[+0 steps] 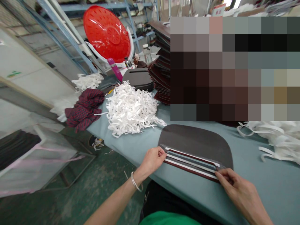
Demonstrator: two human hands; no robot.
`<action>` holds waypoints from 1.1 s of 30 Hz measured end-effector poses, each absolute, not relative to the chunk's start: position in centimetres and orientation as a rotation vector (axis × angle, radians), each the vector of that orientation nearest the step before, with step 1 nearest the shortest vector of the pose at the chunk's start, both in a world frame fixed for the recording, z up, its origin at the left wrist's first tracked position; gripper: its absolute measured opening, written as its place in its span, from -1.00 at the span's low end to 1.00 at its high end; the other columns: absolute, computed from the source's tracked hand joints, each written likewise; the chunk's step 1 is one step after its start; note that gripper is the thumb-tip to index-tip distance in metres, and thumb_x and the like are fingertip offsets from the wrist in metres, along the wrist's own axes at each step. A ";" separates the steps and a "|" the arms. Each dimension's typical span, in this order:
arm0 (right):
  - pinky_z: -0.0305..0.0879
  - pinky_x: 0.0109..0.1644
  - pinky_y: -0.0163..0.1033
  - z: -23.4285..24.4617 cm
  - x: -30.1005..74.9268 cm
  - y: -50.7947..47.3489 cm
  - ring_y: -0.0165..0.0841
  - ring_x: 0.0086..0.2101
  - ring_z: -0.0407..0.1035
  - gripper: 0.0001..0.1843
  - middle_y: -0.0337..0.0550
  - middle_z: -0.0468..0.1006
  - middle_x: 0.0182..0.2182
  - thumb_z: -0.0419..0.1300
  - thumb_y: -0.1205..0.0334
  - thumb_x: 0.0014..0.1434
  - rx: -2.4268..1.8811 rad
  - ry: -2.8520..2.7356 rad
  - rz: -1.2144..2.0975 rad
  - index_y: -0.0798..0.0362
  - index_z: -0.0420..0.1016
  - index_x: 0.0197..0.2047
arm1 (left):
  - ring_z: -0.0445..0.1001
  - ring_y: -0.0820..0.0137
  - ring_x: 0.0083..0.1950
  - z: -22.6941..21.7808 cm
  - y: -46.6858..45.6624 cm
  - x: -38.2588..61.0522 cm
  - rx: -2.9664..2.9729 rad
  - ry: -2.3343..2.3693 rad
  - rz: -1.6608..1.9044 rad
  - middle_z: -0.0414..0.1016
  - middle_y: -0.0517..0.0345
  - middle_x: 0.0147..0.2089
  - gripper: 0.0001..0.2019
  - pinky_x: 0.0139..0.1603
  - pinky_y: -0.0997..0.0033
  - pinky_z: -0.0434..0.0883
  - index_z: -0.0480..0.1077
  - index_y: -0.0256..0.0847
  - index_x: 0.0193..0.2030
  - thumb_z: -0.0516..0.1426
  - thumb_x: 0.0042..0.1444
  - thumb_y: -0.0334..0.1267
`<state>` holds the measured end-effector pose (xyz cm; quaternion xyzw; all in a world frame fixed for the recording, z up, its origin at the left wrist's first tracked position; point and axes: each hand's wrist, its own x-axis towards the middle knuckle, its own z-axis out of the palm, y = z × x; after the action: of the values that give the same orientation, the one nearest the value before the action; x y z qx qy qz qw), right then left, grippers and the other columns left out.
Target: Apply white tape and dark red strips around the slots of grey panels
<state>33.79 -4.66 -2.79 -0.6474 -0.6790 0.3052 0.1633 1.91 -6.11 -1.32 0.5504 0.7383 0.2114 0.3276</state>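
A dark brown half-round leather piece [195, 140] lies flat on the grey-green table [269, 184]. Along its near straight edge run white tape strips [191, 162] over dark red bands. My left hand [153, 159] pinches the left end of a white strip with closed fingers. My right hand [236, 186] pinches the right end of the strips, fingers pressed together at the piece's right corner.
A heap of peeled white strips [130, 109] lies behind the piece, more strips [274, 140] at the right. A tall stack of dark leather pieces [161, 68], a red round fan [107, 32], a pink bottle [114, 68] and a striped cloth [84, 107] stand further back. A clear bin [39, 159] sits on the floor at left.
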 end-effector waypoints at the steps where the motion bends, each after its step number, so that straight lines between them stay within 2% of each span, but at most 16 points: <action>1: 0.23 -0.51 -0.34 -2.8 33.8 -4.7 -0.36 -0.58 0.40 -0.59 -0.26 0.50 -0.60 0.02 -0.21 0.04 -1.844 -1.926 0.863 -0.06 0.42 -0.41 | 0.42 0.46 -0.45 -1.4 -6.0 1.9 1.435 1.934 0.550 0.49 0.20 -0.49 -0.83 -0.41 0.51 0.25 0.45 -0.21 -0.41 0.06 0.04 -0.25; 15: 0.19 -0.52 -0.32 -3.0 33.6 -4.7 -0.36 -0.59 0.38 -0.57 -0.27 0.48 -0.60 0.00 -0.24 0.04 -1.931 -1.911 0.868 -0.07 0.41 -0.41 | 0.41 0.45 -0.46 -0.7 -5.5 2.4 1.455 2.013 0.463 0.49 0.19 -0.49 -0.86 -0.42 0.50 0.22 0.44 -0.21 -0.44 0.06 0.01 -0.30; 21: 0.18 -0.53 -0.32 -3.4 33.8 -4.4 -0.36 -0.60 0.36 -0.62 -0.25 0.49 -0.61 0.04 -0.18 0.05 -1.861 -1.923 0.841 -0.06 0.43 -0.43 | 0.35 0.47 -0.48 -1.0 -5.9 2.9 1.551 2.120 0.430 0.40 0.25 -0.52 -0.92 -0.41 0.48 0.18 0.36 -0.19 -0.41 0.08 0.05 -0.28; 24: 0.16 -0.53 -0.33 -3.4 34.0 -4.3 -0.38 -0.59 0.34 -0.65 -0.25 0.48 -0.62 0.04 -0.13 0.08 -1.819 -1.927 0.861 -0.04 0.44 -0.44 | 0.37 0.44 -0.39 -1.4 -6.4 3.3 1.667 2.115 0.549 0.40 0.24 -0.41 -0.96 -0.34 0.47 0.24 0.30 -0.16 -0.30 0.06 0.09 -0.32; 26: 0.16 -0.51 -0.34 -3.2 34.1 -4.4 -0.39 -0.59 0.33 -0.66 -0.27 0.46 -0.63 0.03 -0.08 0.10 -1.809 -1.925 0.907 -0.03 0.44 -0.43 | 0.38 0.40 -0.30 -1.7 -6.8 3.6 1.821 2.094 0.611 0.40 0.19 -0.34 -0.95 -0.25 0.42 0.29 0.27 -0.16 -0.29 0.02 0.14 -0.36; 29: 0.16 -0.46 -0.35 -2.5 33.9 -4.5 -0.41 -0.57 0.32 -0.70 -0.31 0.43 -0.64 -0.01 0.00 0.14 -1.823 -1.912 0.957 -0.02 0.42 -0.43 | 0.37 0.31 -0.21 -2.0 -7.6 4.2 2.067 2.078 0.604 0.40 0.11 -0.29 -0.85 -0.15 0.31 0.30 0.30 -0.16 -0.29 -0.05 0.20 -0.41; 33: 0.14 -0.44 -0.35 -1.8 33.4 -4.6 -0.42 -0.57 0.32 -0.76 -0.31 0.44 -0.62 0.01 0.09 0.12 -1.877 -1.869 0.919 -0.01 0.40 -0.45 | 0.36 0.25 -0.12 -1.7 -8.8 4.7 2.257 2.026 0.492 0.43 0.04 -0.15 -0.75 -0.10 0.23 0.32 0.35 -0.14 -0.08 -0.06 0.21 -0.43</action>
<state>33.39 -4.65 -1.84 -0.6599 -0.6572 0.3231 0.1681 4.67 -8.78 -1.69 0.7341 0.6591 0.1600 0.0344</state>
